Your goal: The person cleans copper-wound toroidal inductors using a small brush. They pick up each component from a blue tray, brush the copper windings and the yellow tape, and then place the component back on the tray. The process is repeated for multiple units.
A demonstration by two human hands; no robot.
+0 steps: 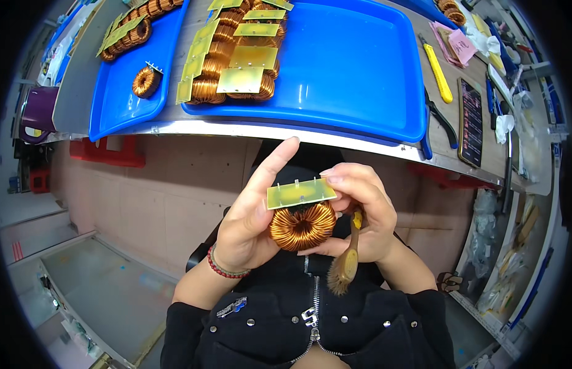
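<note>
Between my hands, in front of my chest, is a ring-shaped copper coil [301, 229] with a yellow-green circuit board [300, 194] on top; short metal pins stick up from the board. My left hand [241, 224] grips the coil's left side with its thumb by the board, its index finger stretched upward. Fingers of my right hand [371, 212] touch the board's right end and the coil's right side. That same hand also holds a small wooden-handled brush [344, 265], bristles pointing down, its handle passing between the fingers. Part of the grip is hidden behind the coil.
On the bench ahead, a large blue tray [347, 74] carries rows of similar coils with boards [240, 58]. The smaller blue tray [123, 101] at left holds more, including a single coil [145, 82]. Black-handled pliers [443, 123], a yellow cutter [436, 72] and a phone [470, 123] lie right.
</note>
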